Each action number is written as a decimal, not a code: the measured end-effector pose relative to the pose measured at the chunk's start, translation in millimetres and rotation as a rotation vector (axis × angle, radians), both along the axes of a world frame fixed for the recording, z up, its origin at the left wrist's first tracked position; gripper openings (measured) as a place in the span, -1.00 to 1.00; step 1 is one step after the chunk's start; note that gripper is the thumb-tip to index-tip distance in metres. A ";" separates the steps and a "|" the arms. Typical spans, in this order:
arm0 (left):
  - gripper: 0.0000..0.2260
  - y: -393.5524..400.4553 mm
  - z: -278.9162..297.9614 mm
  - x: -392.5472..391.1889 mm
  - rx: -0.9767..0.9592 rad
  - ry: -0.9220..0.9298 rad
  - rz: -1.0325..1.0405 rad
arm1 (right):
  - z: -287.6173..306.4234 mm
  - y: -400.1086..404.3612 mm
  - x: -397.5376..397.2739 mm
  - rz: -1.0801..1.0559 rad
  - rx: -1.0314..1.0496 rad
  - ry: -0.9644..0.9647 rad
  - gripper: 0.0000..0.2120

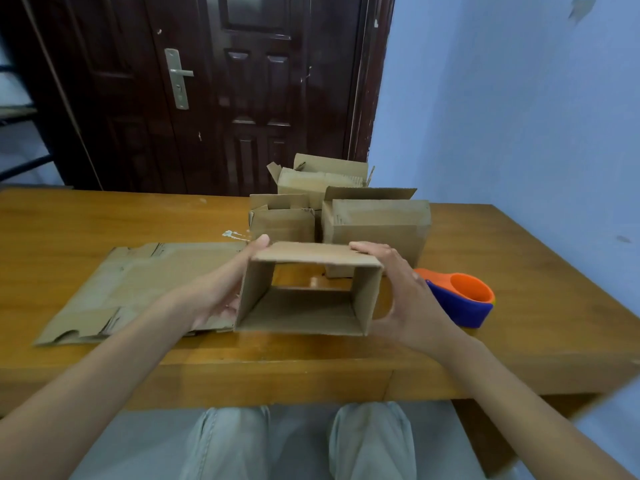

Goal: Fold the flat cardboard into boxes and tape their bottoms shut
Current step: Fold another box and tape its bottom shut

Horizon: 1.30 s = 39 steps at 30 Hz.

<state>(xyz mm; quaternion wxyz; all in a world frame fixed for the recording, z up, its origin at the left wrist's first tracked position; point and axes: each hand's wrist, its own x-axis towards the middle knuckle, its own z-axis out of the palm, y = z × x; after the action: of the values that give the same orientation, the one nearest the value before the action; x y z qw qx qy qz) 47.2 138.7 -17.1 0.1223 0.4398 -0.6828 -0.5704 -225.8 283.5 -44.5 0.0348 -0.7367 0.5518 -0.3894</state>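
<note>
Above table point(519, 271), both hands grip opened cardboard sleeve point(308, 310), apparently empty.

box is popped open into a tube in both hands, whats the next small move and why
Probably fold the bottom flaps inward. The cardboard box is squared up between the left hand and right hand, but it is open right through: the table shows through it. The tape dispenser sits just beside the right hand, ready once the flaps are closed.
</note>
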 end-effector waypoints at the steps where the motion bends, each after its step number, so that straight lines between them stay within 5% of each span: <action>1: -0.35 -0.4 -1.7 1.6 -0.090 -0.041 -0.018 | 2.5 1.4 -0.1 -0.003 0.039 -0.059 -0.06; 3: -0.39 0.0 -4.1 6.1 -0.265 -0.040 -0.019 | 9.9 5.0 -3.8 0.007 0.114 -0.198 -0.17; 6: -0.45 6.2 7.3 3.1 -0.352 0.205 -0.061 | 25.5 7.9 -16.6 0.037 0.264 -0.372 -0.32; 9: -0.04 -0.6 3.5 3.4 -0.318 0.311 -0.209 | 32.5 3.6 -31.1 0.075 0.417 -0.356 -0.35; 13: 0.15 -5.9 -11.5 -7.0 -0.300 0.352 -0.222 | 30.8 -6.4 -33.3 0.093 0.580 -0.358 -0.28; 23: -0.13 -7.1 -34.7 -31.1 -0.315 0.382 -0.100 | 16.4 -8.0 -30.7 0.014 0.601 -0.488 -0.30; 27: -0.04 -5.9 -43.2 -26.3 -0.345 0.198 -0.103 | 5.8 -3.6 -21.5 0.034 0.663 -0.598 -0.35; 34: -0.04 -5.0 -40.0 -25.9 -0.196 0.262 -0.048 | -8.9 -2.4 -7.8 0.104 0.613 -0.872 -0.18; 39: -0.02 2.8 -43.2 -29.7 -0.149 0.380 0.064 | -13.5 -4.9 1.9 0.108 0.510 -1.014 -0.35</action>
<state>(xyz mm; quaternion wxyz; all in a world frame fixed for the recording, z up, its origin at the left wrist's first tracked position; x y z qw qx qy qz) 17.5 141.6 -60.2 0.2991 0.3357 -0.6735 -0.5867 -223.9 278.6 -58.0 0.4919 -0.4531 0.5042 -0.5464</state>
